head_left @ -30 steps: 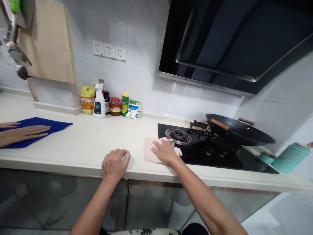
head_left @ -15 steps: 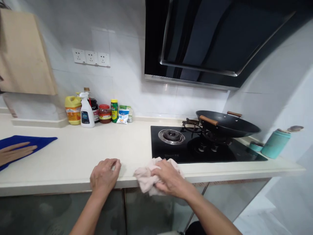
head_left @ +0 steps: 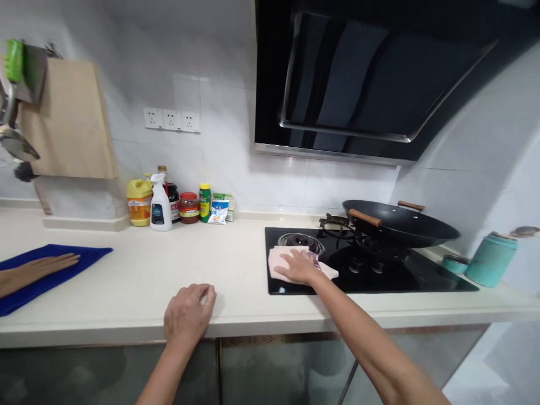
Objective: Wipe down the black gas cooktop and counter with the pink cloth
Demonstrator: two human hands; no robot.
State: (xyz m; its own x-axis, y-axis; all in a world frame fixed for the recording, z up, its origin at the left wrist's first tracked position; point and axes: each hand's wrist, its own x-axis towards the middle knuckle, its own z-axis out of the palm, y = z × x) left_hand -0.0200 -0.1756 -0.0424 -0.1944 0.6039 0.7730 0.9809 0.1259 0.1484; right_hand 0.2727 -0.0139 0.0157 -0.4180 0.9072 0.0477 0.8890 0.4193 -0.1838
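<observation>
1. Pressing flat, your right hand (head_left: 298, 266) lies open, palm down, on the pink cloth (head_left: 282, 263), which sits on the black glass hob (head_left: 405, 275) just in front of the left burner (head_left: 301, 242).
2. Your left hand (head_left: 188, 315) rests on the front edge of the counter (head_left: 177, 264), fingers curled loosely, holding nothing.
3. A co-worker's hand (head_left: 37, 270) lies flat on a blue cloth (head_left: 59, 254) at far left.

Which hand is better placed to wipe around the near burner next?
Right. The right hand lies flat on the pink cloth on the black hob, beside the near burner. The left hand rests at the counter edge, holding nothing.
</observation>
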